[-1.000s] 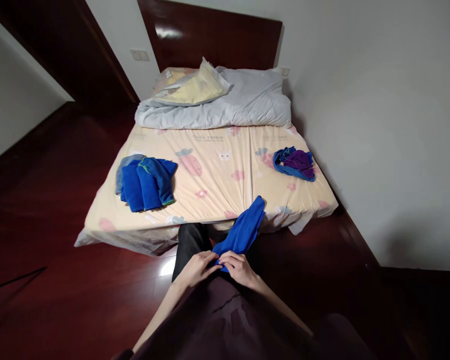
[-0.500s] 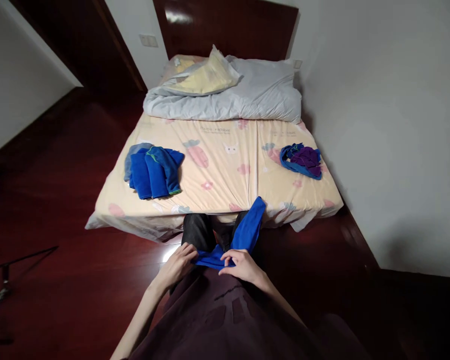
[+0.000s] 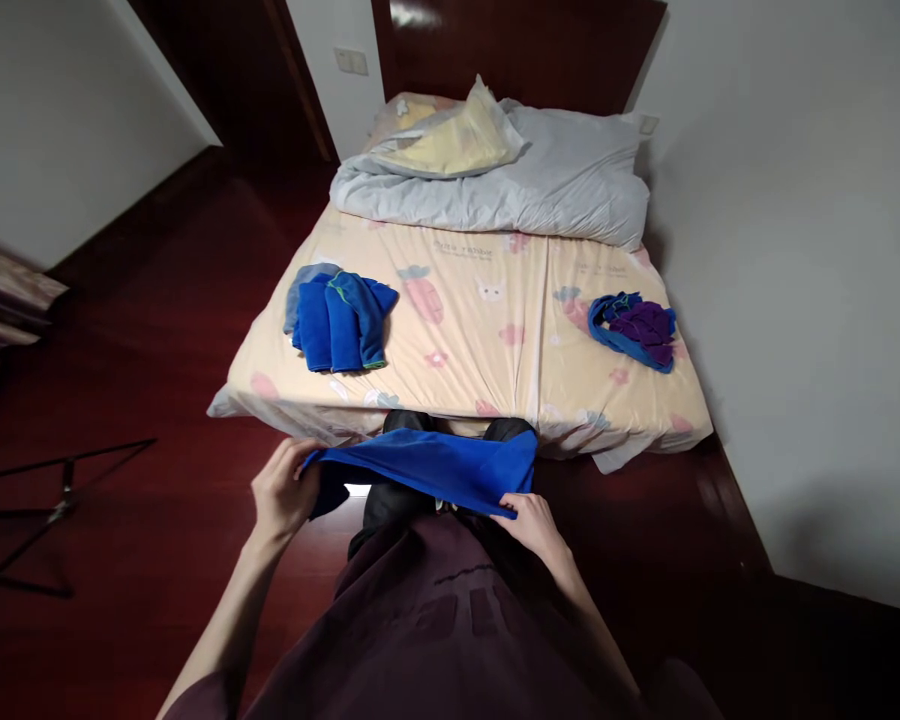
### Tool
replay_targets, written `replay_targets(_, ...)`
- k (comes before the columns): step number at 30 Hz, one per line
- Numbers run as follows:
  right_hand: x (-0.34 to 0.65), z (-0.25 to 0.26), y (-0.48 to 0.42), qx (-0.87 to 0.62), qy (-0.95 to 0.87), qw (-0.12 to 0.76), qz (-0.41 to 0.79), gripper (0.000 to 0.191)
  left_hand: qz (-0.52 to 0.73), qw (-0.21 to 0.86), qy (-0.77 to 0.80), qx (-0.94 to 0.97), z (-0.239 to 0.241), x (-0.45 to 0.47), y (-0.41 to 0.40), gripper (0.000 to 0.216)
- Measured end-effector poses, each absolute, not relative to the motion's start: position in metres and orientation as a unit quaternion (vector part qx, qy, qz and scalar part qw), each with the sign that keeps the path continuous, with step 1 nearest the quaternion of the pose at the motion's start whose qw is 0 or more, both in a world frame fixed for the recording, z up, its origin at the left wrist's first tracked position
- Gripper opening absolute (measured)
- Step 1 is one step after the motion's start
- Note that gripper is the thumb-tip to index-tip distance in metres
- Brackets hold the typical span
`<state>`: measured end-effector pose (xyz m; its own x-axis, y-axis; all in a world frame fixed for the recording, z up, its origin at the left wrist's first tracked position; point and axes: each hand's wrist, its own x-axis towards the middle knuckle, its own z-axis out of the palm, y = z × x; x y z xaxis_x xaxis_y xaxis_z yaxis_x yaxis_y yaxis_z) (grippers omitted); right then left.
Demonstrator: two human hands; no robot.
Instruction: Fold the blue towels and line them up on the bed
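Observation:
A blue cloth [image 3: 435,465], towel-like, stretches between my two hands above my knees at the foot of the bed. My left hand [image 3: 285,490] is closed on its left end, and a darker flap hangs below the fingers. At the lower right corner, my right hand [image 3: 531,522] pinches the edge between thumb and fingers. On the left of the bed lies a pile of folded blue cloths [image 3: 339,322], some with green edging and a greyer one behind. A crumpled purple cloth [image 3: 643,330] sits with blue ones on the right.
The bed [image 3: 465,330] has a patterned yellow sheet. A grey quilt [image 3: 570,185] and a pale yellow pillow [image 3: 457,140] lie by the headboard [image 3: 525,50]. Black tripod-like legs [image 3: 60,510] stand on the floor at left; a curtain [image 3: 7,295] hangs beyond. A wall runs along the right.
My hands have moved apart, the left one outward and up, the right one outward. The blue cloth has gone from bunched in my lap to spread between them. The view has shifted left.

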<state>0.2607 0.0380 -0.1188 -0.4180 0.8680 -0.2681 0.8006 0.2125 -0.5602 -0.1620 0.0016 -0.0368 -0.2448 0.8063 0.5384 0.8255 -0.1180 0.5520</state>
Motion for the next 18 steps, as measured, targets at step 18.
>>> replay_targets(18, 0.403, -0.108, 0.049, -0.557, -0.74, 0.235, 0.296, 0.031, -0.308, -0.042, -0.683, -0.661, -0.052, -0.233, -0.009, 0.029)
